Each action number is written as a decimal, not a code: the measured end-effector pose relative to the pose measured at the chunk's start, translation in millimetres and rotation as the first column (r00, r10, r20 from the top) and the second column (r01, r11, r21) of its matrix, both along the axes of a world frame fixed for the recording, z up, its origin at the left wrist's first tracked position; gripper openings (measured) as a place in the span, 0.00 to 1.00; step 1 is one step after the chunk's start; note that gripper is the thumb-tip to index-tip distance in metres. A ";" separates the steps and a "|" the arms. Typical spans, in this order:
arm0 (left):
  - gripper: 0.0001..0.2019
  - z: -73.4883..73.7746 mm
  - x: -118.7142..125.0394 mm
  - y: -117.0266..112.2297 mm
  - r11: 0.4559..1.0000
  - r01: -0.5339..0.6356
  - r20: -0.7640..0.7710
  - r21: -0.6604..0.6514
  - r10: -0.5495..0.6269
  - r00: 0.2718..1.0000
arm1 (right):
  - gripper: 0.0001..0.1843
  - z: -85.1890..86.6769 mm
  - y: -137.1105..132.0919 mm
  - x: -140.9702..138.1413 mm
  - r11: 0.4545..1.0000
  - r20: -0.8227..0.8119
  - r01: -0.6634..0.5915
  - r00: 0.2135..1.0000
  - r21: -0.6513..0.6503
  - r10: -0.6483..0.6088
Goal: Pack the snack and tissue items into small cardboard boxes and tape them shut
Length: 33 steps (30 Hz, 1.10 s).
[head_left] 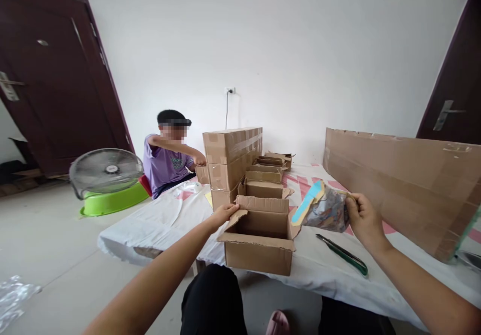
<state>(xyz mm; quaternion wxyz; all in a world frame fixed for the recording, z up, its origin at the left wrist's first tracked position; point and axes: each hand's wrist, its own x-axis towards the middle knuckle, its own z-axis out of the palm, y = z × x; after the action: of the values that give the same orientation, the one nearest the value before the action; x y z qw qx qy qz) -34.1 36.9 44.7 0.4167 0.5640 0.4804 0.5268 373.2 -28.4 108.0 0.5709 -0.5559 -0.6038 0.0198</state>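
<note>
My left hand (225, 215) grips the raised left flap of an open cardboard box (259, 256) at the table's near edge. The part of the box interior that shows is dark. Pinched by its right edge in my right hand (365, 221) is a clear plastic bag (326, 211) with a blue and yellow header strip. It hangs just right of the box, and what it contains is too unclear to name. Below it on the tablecloth lies a green utility knife (342, 255). More open boxes (263, 190) stand in a row behind the near one.
Stacked taped boxes (225, 162) form a wall left of the row. Beyond them a seated person (169, 162) in a purple shirt handles a small box. A large cardboard panel (391, 185) stands at right. On the floor are a fan (108, 170) and a green basin (112, 200).
</note>
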 end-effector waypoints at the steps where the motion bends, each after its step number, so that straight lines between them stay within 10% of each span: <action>1: 0.21 2.4 -3.0 -2.4 1.000 -0.014 -0.032 -0.004 0.014 0.999 | 0.20 -1.2 -2.3 0.8 1.000 0.004 -0.017 1.000 -0.016 0.017; 8: 0.20 59.6 10.4 -23.2 0.983 -0.059 -0.117 0.175 0.080 0.990 | 0.18 9.5 -6.2 -3.4 0.998 0.063 -0.055 0.997 0.004 0.055; 15: 0.43 108.0 106.9 -73.8 0.863 0.461 -0.092 0.207 -0.452 0.887 | 0.16 34.6 6.4 -47.8 0.979 0.064 -0.179 0.983 0.096 0.173; 18: 0.37 111.2 124.2 -84.5 0.834 0.537 -0.015 0.125 -0.540 0.842 | 0.15 38.1 15.1 -54.5 0.984 0.002 -0.148 0.989 0.097 0.149; 27: 0.36 125.4 124.7 -59.9 0.958 0.259 0.091 0.125 -0.271 0.958 | 0.21 55.5 51.1 -65.1 0.958 -0.259 -0.263 0.923 0.114 0.284; 33: 0.35 138.1 124.8 -64.3 0.935 0.199 0.155 0.293 -0.252 0.955 | 0.35 44.6 25.8 -62.9 0.725 -0.352 -0.685 0.662 0.074 0.661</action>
<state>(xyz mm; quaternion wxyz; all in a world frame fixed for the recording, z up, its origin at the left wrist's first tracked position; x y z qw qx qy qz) 90.7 -27.4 182.8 0.4364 0.6149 0.2928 0.5880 310.3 -2.6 152.6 0.6034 -0.2985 -0.6521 0.3487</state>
